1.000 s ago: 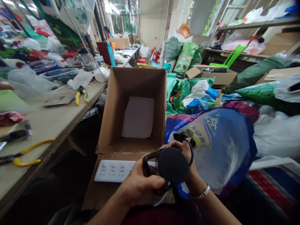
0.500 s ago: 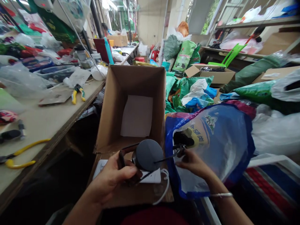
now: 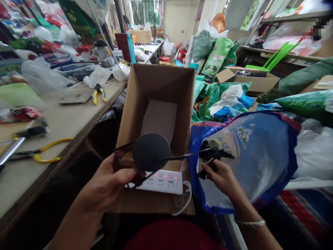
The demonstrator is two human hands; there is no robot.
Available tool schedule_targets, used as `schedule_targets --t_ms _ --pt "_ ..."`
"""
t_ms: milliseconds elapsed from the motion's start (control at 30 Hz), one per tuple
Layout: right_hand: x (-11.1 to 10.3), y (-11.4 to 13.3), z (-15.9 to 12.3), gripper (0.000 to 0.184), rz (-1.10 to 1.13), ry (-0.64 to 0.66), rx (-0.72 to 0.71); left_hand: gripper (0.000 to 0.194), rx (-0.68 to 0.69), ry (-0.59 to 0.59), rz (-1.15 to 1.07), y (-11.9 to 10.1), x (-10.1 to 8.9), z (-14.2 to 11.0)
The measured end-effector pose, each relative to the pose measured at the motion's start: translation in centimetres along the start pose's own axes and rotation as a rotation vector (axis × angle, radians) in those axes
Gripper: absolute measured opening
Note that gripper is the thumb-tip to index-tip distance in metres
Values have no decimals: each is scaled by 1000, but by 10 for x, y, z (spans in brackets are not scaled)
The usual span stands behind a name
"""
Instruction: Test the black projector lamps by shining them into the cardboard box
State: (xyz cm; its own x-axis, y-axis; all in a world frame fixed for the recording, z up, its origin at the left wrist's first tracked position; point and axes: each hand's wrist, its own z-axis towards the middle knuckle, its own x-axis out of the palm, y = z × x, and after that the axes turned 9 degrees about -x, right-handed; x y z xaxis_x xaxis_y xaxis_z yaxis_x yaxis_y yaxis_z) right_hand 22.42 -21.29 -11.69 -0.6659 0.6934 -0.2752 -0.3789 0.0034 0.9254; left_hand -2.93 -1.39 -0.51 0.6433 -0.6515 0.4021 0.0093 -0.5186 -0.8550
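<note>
- Head view: left hand [image 3: 109,184] grips the black round-faced device [image 3: 151,152], before the carton [image 3: 131,114].
- Right hand [image 3: 221,177] pinches its black strap [image 3: 215,152] over the bag [image 3: 260,152].
- Strap stretched out; device not yet set down.

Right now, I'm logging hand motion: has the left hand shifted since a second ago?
Yes, leftward: the left hand was in front of the white power strip's right half; now it is at the white power strip's left end.

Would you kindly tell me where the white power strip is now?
In the head view, the power strip lies below centre on the cardboard flap by the open box, between the left hand and the blue-rimmed bag.
</note>
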Motion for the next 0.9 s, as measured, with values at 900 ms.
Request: schedule_targets --t_ms 900 --pt "95 8 -39 16 -213 531 -264 30 63 13 -132 29 -39 16"
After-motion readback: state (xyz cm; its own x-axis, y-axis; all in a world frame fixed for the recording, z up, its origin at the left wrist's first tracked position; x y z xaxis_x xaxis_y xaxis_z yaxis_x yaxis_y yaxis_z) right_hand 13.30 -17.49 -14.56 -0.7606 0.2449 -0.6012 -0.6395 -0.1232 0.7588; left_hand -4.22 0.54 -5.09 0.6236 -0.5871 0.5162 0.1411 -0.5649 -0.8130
